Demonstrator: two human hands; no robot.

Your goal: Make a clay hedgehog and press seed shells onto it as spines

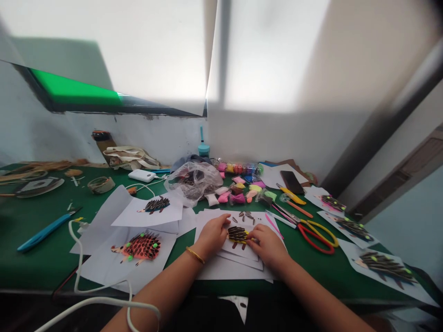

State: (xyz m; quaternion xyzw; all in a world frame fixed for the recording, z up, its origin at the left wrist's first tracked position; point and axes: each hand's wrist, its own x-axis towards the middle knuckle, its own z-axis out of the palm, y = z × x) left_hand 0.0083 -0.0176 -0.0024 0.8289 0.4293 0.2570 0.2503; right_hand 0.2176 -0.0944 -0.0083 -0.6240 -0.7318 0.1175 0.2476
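A hedgehog figure (238, 234) with rows of dark striped sunflower seeds on its back and some yellow at its right side lies on stacked white paper (224, 272). My left hand (213, 234) rests at the figure's left edge, fingers bent and close together; whether anything is between them is hidden. At the right edge, my right hand (269, 244) has its thumb and fingertips pinched together against the figure. Whatever they grip is too small to make out. Several loose sunflower seeds (246, 216) are scattered on the paper just above the figure.
Finished-looking hedgehog sheets lie left (141, 246) and right (387, 267). Scissors (314, 233), a yellow cutter (292, 196) and a phone (291, 182) are at right. Clay packets (237, 198) and a plastic bag (194, 182) sit behind. A white cable (79, 263) crosses the left side.
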